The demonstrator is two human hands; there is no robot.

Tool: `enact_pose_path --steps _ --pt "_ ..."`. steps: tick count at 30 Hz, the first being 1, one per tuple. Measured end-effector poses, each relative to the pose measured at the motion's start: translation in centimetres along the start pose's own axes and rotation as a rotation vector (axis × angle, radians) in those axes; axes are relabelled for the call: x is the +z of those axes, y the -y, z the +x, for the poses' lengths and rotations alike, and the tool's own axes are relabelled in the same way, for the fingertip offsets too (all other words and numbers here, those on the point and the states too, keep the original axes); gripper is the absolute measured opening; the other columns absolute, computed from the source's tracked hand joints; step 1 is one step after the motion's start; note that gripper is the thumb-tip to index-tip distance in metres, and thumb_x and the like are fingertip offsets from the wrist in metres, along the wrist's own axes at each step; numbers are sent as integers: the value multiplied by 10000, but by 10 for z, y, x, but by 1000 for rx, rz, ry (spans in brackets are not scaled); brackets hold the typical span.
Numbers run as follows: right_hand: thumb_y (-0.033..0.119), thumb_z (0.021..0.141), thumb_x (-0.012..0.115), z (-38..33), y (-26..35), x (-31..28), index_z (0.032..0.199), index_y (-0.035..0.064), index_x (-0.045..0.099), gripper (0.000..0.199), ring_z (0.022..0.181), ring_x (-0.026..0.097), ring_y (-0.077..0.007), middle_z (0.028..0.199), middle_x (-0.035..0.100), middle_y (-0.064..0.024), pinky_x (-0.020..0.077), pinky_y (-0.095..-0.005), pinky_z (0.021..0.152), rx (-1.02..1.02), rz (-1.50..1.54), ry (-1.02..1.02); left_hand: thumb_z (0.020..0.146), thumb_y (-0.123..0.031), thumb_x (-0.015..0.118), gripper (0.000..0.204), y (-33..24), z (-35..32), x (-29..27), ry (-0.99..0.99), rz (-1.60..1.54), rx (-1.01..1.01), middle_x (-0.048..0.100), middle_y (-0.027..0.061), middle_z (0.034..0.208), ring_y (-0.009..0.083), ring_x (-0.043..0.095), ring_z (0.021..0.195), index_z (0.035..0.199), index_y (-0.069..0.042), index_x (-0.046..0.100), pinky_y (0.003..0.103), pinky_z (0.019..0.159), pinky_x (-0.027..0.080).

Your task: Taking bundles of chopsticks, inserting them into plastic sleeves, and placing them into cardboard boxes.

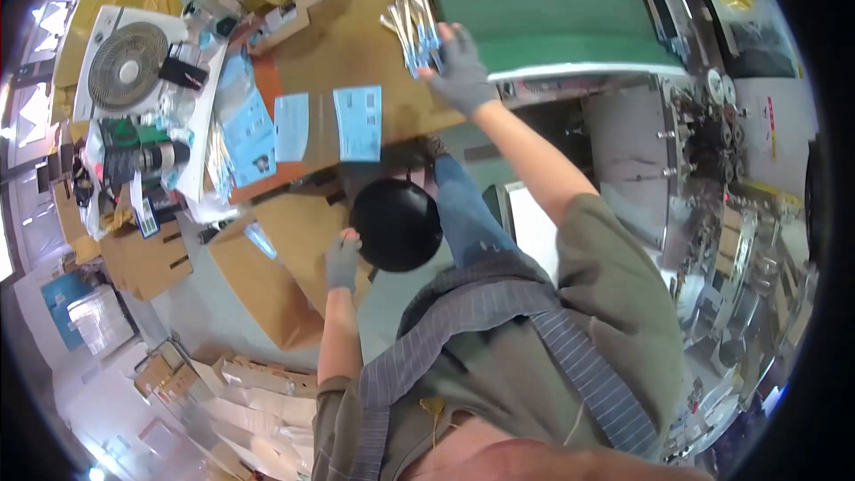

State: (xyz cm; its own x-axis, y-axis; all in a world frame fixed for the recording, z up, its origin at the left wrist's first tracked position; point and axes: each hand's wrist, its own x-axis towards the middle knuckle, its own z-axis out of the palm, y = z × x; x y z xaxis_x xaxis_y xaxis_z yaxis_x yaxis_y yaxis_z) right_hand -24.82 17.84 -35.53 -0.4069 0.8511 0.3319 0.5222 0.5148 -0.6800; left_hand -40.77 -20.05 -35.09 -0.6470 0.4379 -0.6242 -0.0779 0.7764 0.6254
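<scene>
My right hand [461, 73], in a grey glove with bare fingertips, reaches forward to the brown worktable [356, 44]. Its thumb and fingers close around the blue ends of a bundle of slim pale sticks [412, 22], which fan out away from me. What exactly the sticks are is too small to tell. Lower down, my left hand [341, 263], gloved the same way, is at the left rim of a round black stool [397, 224], its fingers curled against the edge. Two light-blue printed sheets [358, 125] lie near the table's front edge, left of the sticks.
A green conveyor belt [543, 9] runs at the far right of the table. On the left, a white fan [127, 67] and clutter stand beside more blue packets [248, 138]. An open cardboard box [285, 258] sits on the floor left of the stool. Machinery [721, 125] lines the right.
</scene>
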Motion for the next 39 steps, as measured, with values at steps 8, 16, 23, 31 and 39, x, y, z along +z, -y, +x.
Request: enact_pose_path --steps 8,16,23,31,39 --pt "274 797 626 147 -72 169 1475 56 75 900 1184 436 -452 1348 337 -341 406 -458 963 692 -45 285 899 -343 562 403 -203 233 80 293 234 255 650 108 940 192 588 884 1101 4 601 318 801 452" --pt "402 801 625 149 -89 171 1459 -9 33 975 1158 475 -479 1268 467 -347 392 -434 986 818 181 196 902 -401 575 431 -238 359 142 187 -139 64 562 48 907 125 497 815 1080 -8 592 260 745 402" --pt "603 693 681 149 -89 172 1361 -72 288 1028 1087 548 -441 1169 554 -323 438 -425 930 994 179 179 853 -503 602 614 -283 389 181 435 -234 -37 616 120 1129 191 550 1047 1174 20 585 300 921 405" --pt "280 722 760 154 -67 214 1239 -23 473 665 957 603 -174 1065 629 -140 479 -297 844 758 999 174 777 -341 744 592 -308 386 160 569 -390 135 631 110 1024 139 603 844 1175 56 560 287 759 490" --pt "91 640 838 119 20 181 1478 53 63 1143 1149 491 -199 1283 475 -128 433 -333 950 -28 1288 110 689 -113 811 742 -270 353 66 748 -186 1144 584 90 1174 186 570 1065 1316 -6 429 346 913 471"
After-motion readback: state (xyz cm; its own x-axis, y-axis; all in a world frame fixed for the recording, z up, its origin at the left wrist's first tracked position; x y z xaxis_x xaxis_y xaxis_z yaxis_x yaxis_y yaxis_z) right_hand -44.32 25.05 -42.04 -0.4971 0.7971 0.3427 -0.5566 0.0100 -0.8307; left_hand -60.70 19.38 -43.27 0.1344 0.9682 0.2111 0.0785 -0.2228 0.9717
